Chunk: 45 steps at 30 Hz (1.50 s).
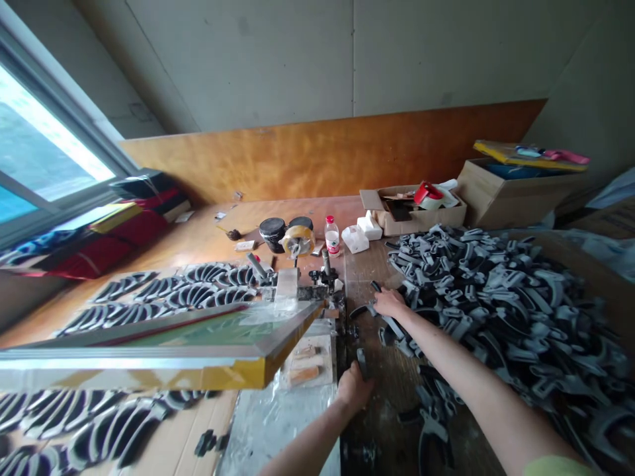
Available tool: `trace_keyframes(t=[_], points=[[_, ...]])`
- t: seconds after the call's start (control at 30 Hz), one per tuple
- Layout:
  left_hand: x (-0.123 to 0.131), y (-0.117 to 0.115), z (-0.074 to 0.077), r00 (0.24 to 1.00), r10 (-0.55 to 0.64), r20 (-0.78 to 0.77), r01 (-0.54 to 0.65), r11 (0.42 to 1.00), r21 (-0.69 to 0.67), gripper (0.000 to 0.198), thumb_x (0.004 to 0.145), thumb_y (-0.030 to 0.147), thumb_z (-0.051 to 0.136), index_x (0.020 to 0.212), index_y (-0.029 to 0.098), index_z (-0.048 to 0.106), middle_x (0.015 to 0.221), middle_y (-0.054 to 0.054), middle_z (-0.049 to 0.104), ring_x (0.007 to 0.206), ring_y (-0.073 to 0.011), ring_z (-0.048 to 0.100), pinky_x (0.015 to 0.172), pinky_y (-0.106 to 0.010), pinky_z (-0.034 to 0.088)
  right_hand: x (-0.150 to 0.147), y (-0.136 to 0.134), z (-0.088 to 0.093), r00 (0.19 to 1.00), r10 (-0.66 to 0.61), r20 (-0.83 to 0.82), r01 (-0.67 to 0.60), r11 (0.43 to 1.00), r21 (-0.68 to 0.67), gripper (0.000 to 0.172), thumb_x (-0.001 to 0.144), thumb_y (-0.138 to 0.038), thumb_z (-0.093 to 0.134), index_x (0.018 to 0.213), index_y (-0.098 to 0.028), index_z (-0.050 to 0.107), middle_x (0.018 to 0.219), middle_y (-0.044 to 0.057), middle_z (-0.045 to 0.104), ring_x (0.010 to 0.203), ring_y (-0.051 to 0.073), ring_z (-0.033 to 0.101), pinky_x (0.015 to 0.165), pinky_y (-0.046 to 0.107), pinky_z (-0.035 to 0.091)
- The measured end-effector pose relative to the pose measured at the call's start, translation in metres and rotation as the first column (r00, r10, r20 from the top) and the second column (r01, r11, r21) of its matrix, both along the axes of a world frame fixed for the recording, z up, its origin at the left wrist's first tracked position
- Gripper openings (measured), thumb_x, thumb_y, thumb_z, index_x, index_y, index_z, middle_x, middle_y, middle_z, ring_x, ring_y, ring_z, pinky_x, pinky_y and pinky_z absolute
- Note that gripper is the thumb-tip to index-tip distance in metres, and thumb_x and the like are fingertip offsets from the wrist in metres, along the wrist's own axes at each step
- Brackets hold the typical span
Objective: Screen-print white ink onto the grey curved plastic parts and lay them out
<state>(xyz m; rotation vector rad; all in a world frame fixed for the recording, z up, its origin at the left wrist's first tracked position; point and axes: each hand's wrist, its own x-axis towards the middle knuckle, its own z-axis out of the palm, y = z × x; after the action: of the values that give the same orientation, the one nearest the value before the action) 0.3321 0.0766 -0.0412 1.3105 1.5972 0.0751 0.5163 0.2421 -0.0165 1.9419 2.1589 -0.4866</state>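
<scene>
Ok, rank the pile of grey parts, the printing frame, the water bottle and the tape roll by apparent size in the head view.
1. pile of grey parts
2. printing frame, though it sits close to the camera, so its rank is unsure
3. water bottle and tape roll look about alike, so they are not ranked

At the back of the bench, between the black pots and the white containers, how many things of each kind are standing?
Black pots: 2
Tape roll: 1
Bottle with red cap: 1
White containers: 2
Total: 6
</scene>
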Motion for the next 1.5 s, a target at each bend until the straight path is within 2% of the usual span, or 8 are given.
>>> trace_keyframes(t=[0.27, 0.47, 0.7, 0.8, 0.9, 1.07, 1.3, 1.5], points=[[-0.014, -0.019, 0.022, 0.998, -0.014, 0.067, 0.009, 0.998, 0.065, 0.065, 0.077, 0.029, 0.065, 0.139, 0.018, 0.048, 0.128, -0.013, 0.065, 0.089, -0.0228, 0.071, 0.069, -0.026, 0.055, -0.009, -0.041, 0.024, 0.999, -0.031, -0.042, 0.029, 0.999, -0.043, 0.02, 0.072, -0.013, 0.06, 0.085, -0.017, 0.076, 0.094, 0.014, 0.075, 0.095, 0.026, 0.069, 0.079, 0.029, 0.048], [-0.077, -0.055, 0.046, 0.896, 0.043, 0.442, -0.115, 0.984, 0.138, 0.056, 0.079, 0.037, 0.06, 0.131, 0.018, 0.056, 0.127, -0.012, 0.066, 0.083, -0.0216, 0.068, 0.066, -0.032, 0.056, 0.028, -0.067, 0.038, 0.943, -0.135, -0.303, 0.178, 0.977, 0.121, 0.028, 0.07, -0.009, 0.055, 0.092, -0.021, 0.066, 0.102, 0.006, 0.072, 0.097, 0.02, 0.066, 0.081, 0.026, 0.047], [-0.175, -0.077, 0.067, 0.751, 0.34, 0.566, -0.461, 0.884, 0.081, 0.048, 0.077, 0.048, 0.064, 0.111, 0.014, 0.065, 0.108, -0.014, 0.071, 0.086, -0.0211, 0.067, 0.066, -0.03, 0.054, -0.015, -0.102, 0.035, 0.534, -0.291, -0.794, 0.602, 0.79, 0.115, 0.044, 0.06, -0.04, 0.075, 0.092, -0.022, 0.052, 0.073, -0.002, 0.061, 0.067, 0.02, 0.063, 0.062, 0.03, 0.048], [-0.21, -0.083, 0.078, 0.688, 0.452, 0.567, -0.584, 0.81, 0.063, 0.052, 0.072, 0.053, 0.069, 0.106, 0.015, 0.067, 0.103, -0.013, 0.073, 0.085, -0.0217, 0.069, 0.067, -0.03, 0.054, -0.081, -0.123, 0.05, 0.229, -0.273, -0.934, 0.59, 0.802, -0.09, 0.075, 0.053, -0.045, 0.081, 0.116, -0.024, 0.045, 0.074, -0.005, 0.062, 0.057, 0.018, 0.06, 0.049, 0.027, 0.047], [-0.239, -0.087, 0.088, 0.625, 0.53, 0.573, -0.672, 0.739, 0.05, 0.055, 0.068, 0.054, 0.073, 0.106, 0.015, 0.067, 0.103, -0.012, 0.073, 0.085, -0.0217, 0.07, 0.068, -0.029, 0.054, -0.145, -0.137, 0.055, 0.116, -0.336, -0.935, 0.469, 0.848, -0.246, 0.073, 0.059, -0.05, 0.079, 0.12, -0.025, 0.046, 0.066, -0.006, 0.061, 0.047, 0.016, 0.058, 0.041, 0.026, 0.047], [-0.276, -0.089, 0.096, 0.586, 0.567, 0.578, -0.723, 0.689, 0.057, 0.061, 0.061, 0.057, 0.077, 0.103, 0.014, 0.068, 0.101, -0.013, 0.074, 0.085, -0.0231, 0.07, 0.069, -0.031, 0.055, -0.205, -0.141, 0.04, 0.356, -0.489, -0.796, 0.481, 0.827, -0.293, 0.037, 0.083, -0.055, 0.06, 0.097, -0.022, 0.052, 0.049, -0.006, 0.057, 0.039, 0.015, 0.056, 0.036, 0.022, 0.044], [-0.307, -0.085, 0.099, 0.611, 0.527, 0.591, -0.697, 0.712, 0.086, 0.057, 0.069, 0.054, 0.075, 0.109, 0.014, 0.066, 0.105, -0.012, 0.073, 0.093, -0.0244, 0.069, 0.075, -0.032, 0.055, -0.215, -0.151, 0.053, 0.705, -0.477, -0.525, 0.437, 0.875, -0.209, 0.043, 0.096, -0.052, 0.044, 0.118, -0.016, 0.05, 0.053, -0.001, 0.063, 0.042, 0.017, 0.06, 0.042, 0.024, 0.045], [-0.318, -0.054, 0.127, 0.57, 0.476, 0.67, -0.735, 0.66, 0.155, 0.056, 0.069, 0.052, 0.076, 0.11, 0.014, 0.064, 0.097, -0.008, 0.072, 0.084, -0.0188, 0.068, 0.072, -0.029, 0.055, -0.221, -0.163, 0.054, 0.951, 0.14, -0.274, -0.023, 0.921, 0.388, 0.032, 0.097, -0.037, 0.049, 0.122, -0.022, 0.062, 0.117, 0.013, 0.069, 0.115, 0.027, 0.061, 0.096, 0.039, 0.046]])
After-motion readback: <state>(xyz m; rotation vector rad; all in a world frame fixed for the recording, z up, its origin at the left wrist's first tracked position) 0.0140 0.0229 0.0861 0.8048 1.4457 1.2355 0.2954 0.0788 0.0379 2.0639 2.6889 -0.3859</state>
